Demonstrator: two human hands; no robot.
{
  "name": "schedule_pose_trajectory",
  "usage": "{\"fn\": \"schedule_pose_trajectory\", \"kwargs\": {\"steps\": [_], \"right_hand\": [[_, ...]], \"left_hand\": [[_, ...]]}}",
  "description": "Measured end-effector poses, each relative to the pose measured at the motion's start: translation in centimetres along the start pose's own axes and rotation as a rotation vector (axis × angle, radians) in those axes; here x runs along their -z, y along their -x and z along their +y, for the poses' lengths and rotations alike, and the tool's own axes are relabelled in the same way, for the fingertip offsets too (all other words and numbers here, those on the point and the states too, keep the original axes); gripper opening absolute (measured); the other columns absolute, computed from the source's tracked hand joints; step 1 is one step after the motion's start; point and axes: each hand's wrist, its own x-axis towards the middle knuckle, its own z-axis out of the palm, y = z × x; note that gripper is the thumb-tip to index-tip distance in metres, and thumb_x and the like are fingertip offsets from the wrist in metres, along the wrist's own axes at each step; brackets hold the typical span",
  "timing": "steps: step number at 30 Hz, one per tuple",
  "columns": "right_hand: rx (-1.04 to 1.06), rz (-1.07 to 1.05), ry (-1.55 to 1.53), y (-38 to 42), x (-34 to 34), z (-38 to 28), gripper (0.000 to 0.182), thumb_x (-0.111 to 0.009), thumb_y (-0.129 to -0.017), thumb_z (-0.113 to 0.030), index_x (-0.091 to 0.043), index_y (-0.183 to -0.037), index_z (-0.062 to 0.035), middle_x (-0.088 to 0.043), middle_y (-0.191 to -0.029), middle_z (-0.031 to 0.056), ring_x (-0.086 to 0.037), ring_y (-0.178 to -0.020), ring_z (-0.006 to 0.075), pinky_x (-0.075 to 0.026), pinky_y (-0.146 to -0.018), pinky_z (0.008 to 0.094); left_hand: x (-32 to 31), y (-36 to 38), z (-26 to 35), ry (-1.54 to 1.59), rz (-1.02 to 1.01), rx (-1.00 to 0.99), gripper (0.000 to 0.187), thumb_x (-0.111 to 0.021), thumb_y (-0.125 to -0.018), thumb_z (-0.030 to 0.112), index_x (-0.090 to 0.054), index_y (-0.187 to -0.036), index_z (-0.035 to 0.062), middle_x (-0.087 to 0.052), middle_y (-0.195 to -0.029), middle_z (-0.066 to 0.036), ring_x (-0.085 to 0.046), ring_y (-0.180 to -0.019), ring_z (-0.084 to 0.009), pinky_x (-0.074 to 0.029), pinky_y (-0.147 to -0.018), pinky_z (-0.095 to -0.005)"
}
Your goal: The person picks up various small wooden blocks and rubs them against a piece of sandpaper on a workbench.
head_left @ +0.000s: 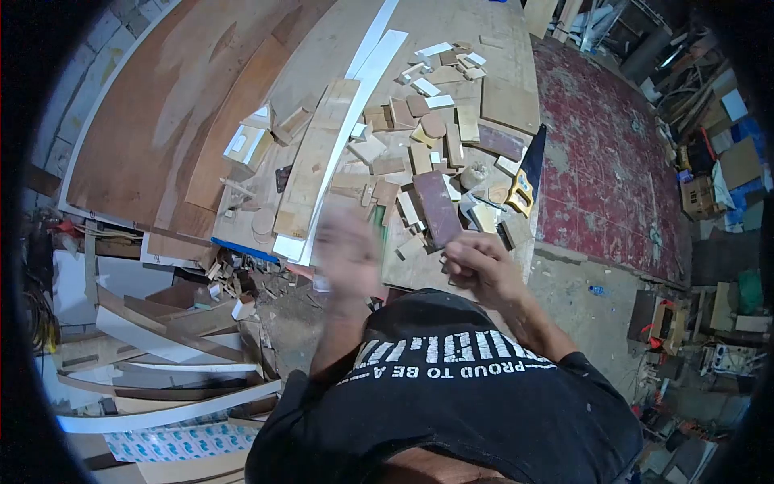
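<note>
My left hand is blurred with motion at the near edge of the wooden workbench, beside a long pale board and a white strip. Whether it holds anything cannot be seen. My right hand is curled into a loose fist just below a dark reddish-brown offcut; something small may be pinched in its fingers, but it is hidden. A hand saw with a yellow handle lies at the bench's right edge, close to my right hand.
Many small wood offcuts litter the bench. Large plywood sheets lean at the left. Scrap boards and curved white strips pile on the floor below left. A worn red floor and assorted clutter lie at the right.
</note>
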Motion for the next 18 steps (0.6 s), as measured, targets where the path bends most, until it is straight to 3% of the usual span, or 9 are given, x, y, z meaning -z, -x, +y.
{"fn": "schedule_pose_trajectory", "kwargs": {"steps": [1, 2, 6, 8, 10, 12, 13, 18], "right_hand": [[0.174, 0.160, 0.413, 1.1, 1.8, 0.5, 0.034, -0.053, -0.098, -0.024, -0.057, -0.075, 0.0007, -0.048, -0.062, 0.0002, -0.045, -0.055, 0.0110, -0.032, -0.050, 0.0261], [0.343, 0.310, 0.835, 1.6, 2.9, 0.5, 0.031, -0.054, -0.098, -0.021, -0.059, -0.078, 0.0015, -0.050, -0.063, 0.0015, -0.046, -0.055, 0.0107, -0.033, -0.050, 0.0256], [0.508, 0.264, 0.978, 1.2, 0.8, -0.8, 0.016, -0.057, -0.094, -0.010, -0.064, -0.089, 0.0028, -0.053, -0.065, 0.0043, -0.047, -0.054, 0.0116, -0.034, -0.050, 0.0258], [0.722, 0.312, 1.193, -1.1, -1.5, -2.0, 0.011, -0.060, -0.088, 0.000, -0.066, -0.097, 0.0027, -0.054, -0.067, 0.0074, -0.049, -0.055, 0.0142, -0.037, -0.050, 0.0275], [0.715, 0.336, 1.257, -2.3, -2.0, -2.3, 0.015, -0.063, -0.085, 0.002, -0.067, -0.100, 0.0021, -0.056, -0.066, 0.0101, -0.052, -0.054, 0.0173, -0.038, -0.050, 0.0286], [0.848, 0.324, 1.172, -3.7, -2.3, -1.7, 0.015, -0.064, -0.084, 0.001, -0.066, -0.099, 0.0019, -0.056, -0.065, 0.0127, -0.055, -0.054, 0.0206, -0.040, -0.051, 0.0308], [0.850, 0.326, 1.222, -4.2, -2.4, -1.6, 0.015, -0.065, -0.083, 0.001, -0.066, -0.098, 0.0015, -0.057, -0.065, 0.0149, -0.057, -0.054, 0.0254, -0.042, -0.051, 0.0339], [0.827, 0.298, 1.252, -5.7, -2.1, -1.0, 0.017, -0.064, -0.082, 0.002, -0.065, -0.099, 0.0013, -0.059, -0.068, 0.0159, -0.059, -0.058, 0.0315, -0.044, -0.053, 0.0376]], "left_hand": [[0.5, -1.4, 3.5, 0.285, 0.413, 0.101, 0.023, -0.056, -0.094, 0.032, -0.053, -0.102, 0.0106, -0.051, -0.083, 0.005, -0.041, -0.053, -0.0051, -0.032, -0.046, -0.0179], [0.4, -2.0, 3.6, 0.290, 0.417, 0.095, 0.023, -0.056, -0.094, 0.032, -0.053, -0.102, 0.0106, -0.051, -0.083, 0.005, -0.041, -0.053, -0.0051, -0.032, -0.046, -0.0179], [1.1, -2.4, 4.7, -0.190, 0.252, 0.259, 0.028, -0.052, -0.098, 0.035, -0.058, -0.108, 0.0104, -0.053, -0.076, 0.003, -0.037, -0.047, -0.0025, -0.026, -0.039, -0.0168], [-1.5, -2.6, 1.9, -0.153, 0.205, 0.425, 0.031, -0.052, -0.097, 0.040, -0.059, -0.109, 0.0117, -0.050, -0.070, 0.004, -0.032, -0.043, -0.0034, -0.024, -0.037, -0.0188], [-2.2, -2.2, 0.2, -0.115, 0.266, 0.560, 0.035, -0.048, -0.099, 0.039, -0.058, -0.114, 0.0089, -0.051, -0.072, 0.003, -0.032, -0.041, -0.0034, -0.022, -0.036, -0.0179], [-1.7, -1.8, -0.9, -0.093, 0.193, 0.582, 0.036, -0.046, -0.099, 0.038, -0.057, -0.116, 0.0082, -0.051, -0.072, 0.003, -0.032, -0.041, -0.0034, -0.021, -0.035, -0.0174], [-1.4, -1.7, -1.2, -0.076, 0.119, 0.586, 0.038, -0.044, -0.100, 0.038, -0.057, -0.118, 0.0075, -0.051, -0.072, 0.003, -0.033, -0.041, -0.0034, -0.020, -0.035, -0.0170], [-1.0, -1.9, -1.3, -0.077, 0.119, 0.576, 0.036, -0.044, -0.100, 0.038, -0.058, -0.116, 0.0082, -0.055, -0.074, 0.002, -0.036, -0.041, -0.0036, -0.022, -0.033, -0.0160]]}}
